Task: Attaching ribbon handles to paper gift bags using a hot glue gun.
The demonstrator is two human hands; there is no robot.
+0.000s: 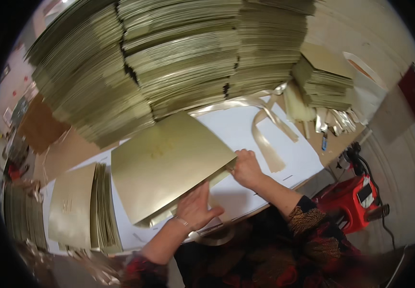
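Note:
A large, flat gold card folder (pixel 169 158) lies aslant on the white-covered table in front of me, with faint marks on its face. My right hand (pixel 247 168) is closed at its right corner, the fingertips gripping the edge. My left hand (pixel 197 207) is at its near edge, fingers stretched out and partly hidden under it, thumb spread apart. A little pale material shows below that edge near the left hand. Shiny cream-gold ribbon (pixel 267 144) lies loosely on the white sheet (pixel 291 165) beyond my right hand.
Tall stacks of gold card (pixel 183 53) line the table's far side. A smaller stack (pixel 325 79) and ribbon ends (pixel 335 120) lie at the right, with a small blue tube (pixel 324 141). More gold folders (pixel 73 206) stand at the left. A red stool (pixel 344 204) bears a phone.

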